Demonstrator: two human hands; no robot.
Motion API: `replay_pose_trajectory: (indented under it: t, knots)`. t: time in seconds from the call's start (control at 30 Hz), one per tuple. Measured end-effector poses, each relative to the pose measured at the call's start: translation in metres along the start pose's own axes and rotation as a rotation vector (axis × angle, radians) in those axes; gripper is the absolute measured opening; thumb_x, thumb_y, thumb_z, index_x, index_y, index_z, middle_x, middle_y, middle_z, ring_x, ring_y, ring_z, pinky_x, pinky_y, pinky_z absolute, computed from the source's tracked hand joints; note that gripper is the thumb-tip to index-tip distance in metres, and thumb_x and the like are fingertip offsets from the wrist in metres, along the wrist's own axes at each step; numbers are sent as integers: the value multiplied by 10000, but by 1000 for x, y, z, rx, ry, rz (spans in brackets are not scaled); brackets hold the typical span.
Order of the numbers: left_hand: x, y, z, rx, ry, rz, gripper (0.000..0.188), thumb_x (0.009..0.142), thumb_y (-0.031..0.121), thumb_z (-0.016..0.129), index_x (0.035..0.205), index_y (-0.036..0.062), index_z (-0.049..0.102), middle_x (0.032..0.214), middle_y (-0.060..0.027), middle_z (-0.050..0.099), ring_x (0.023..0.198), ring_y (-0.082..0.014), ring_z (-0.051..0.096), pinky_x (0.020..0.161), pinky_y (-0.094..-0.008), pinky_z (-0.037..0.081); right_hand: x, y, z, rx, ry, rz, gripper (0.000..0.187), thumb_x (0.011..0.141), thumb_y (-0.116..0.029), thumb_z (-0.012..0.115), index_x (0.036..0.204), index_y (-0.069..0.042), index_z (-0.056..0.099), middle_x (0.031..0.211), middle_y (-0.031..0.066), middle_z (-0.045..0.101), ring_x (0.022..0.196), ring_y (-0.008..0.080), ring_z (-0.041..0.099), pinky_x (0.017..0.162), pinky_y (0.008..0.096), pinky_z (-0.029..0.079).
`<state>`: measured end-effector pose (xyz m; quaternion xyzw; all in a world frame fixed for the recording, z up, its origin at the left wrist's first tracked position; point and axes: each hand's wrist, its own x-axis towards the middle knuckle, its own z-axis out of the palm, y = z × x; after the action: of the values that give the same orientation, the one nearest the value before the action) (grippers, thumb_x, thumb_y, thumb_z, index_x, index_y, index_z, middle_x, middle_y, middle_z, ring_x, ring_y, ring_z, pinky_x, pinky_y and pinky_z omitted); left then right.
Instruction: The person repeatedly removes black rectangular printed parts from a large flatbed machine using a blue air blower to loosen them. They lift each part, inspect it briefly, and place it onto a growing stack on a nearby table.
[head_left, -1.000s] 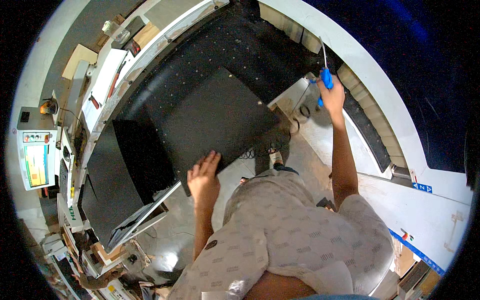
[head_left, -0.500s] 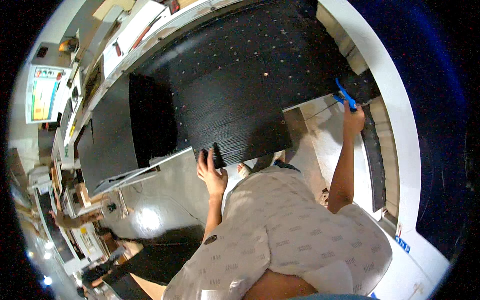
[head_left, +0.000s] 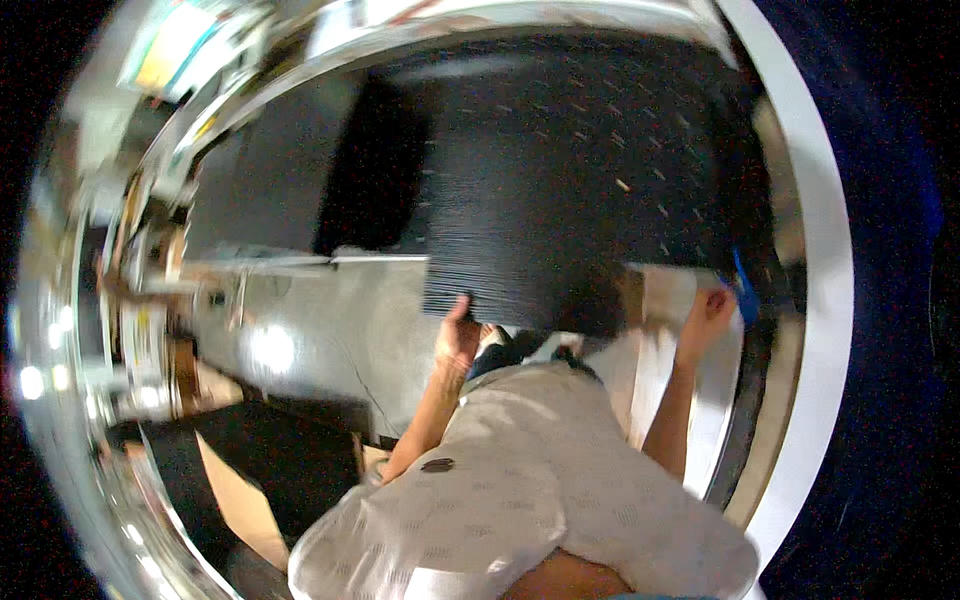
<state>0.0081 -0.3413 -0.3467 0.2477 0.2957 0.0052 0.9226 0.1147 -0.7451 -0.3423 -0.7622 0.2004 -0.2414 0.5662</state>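
Observation:
A black wood-grain panel (head_left: pixel 520 250) lies over the near edge of a dark machine bed (head_left: pixel 560 90), its near end sticking out toward me. My left hand (head_left: pixel 460 338) is closed on its near left corner, thumb on top and fingers hidden underneath. Off to the right, my right hand (head_left: pixel 712 305) is wrapped round a blue hand tool (head_left: pixel 745 288) with a slim lever-like part. Motion blur smears this tool, and its exact kind cannot be made out. That hand is beside the bed's near right edge, apart from the panel.
A white curved frame (head_left: pixel 825 240) borders the bed on the right. Another dark panel (head_left: pixel 270 165) lies at the left of the bed. Black boards (head_left: pixel 290 455) stand behind on the lower left, near a cable on the grey floor (head_left: pixel 320 350). A screen (head_left: pixel 170 50) is far left.
The whole view has swung, so the bed sits farther right and level. My left thumb now lies over the panel corner. The blue tool has swung to the far side of my right hand.

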Motion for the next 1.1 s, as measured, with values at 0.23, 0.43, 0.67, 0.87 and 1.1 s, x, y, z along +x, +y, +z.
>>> replay_pose_trajectory:
  t: [0.23,0.43,0.67,0.87,1.1]
  knots:
    - [-53,19,47,293,-23,166,310,871,17,728,1165,97,675,1086,-32,719,962,-171,671,792,-333,538,-43,-44,54,173,-642,521,710,929,-343,671,1503,-14,412,1489,164,452,1315,292,480,1091,412,412]
    - [-106,110,72,512,-289,550,661,844,48,770,1439,44,480,1381,-67,584,1272,-190,526,1049,-355,431,-107,-99,99,512,-613,211,682,952,-337,634,1515,-30,401,1523,234,402,1309,352,484,1075,488,439]
    - [-126,213,79,336,-358,891,744,860,229,812,1443,4,408,1245,-36,595,963,-69,574,783,-252,504,-190,-262,220,782,-702,-162,739,962,-236,660,1552,-2,281,1466,166,482,1247,295,526,1068,466,429]
    - [-152,323,-1,-88,19,1005,471,846,157,748,1231,-18,539,1098,-106,639,972,-210,652,842,-367,559,-237,-335,267,177,-1173,-693,531,977,-206,641,1449,-12,495,636,-29,565,583,60,530,586,247,446]
    - [-121,477,-131,-459,107,972,223,894,35,633,1105,-28,596,1059,-126,666,931,-277,676,811,-422,602,-259,-338,296,212,-933,-795,210,949,-213,699,1029,-22,735,632,-53,463,553,38,334,513,254,253]
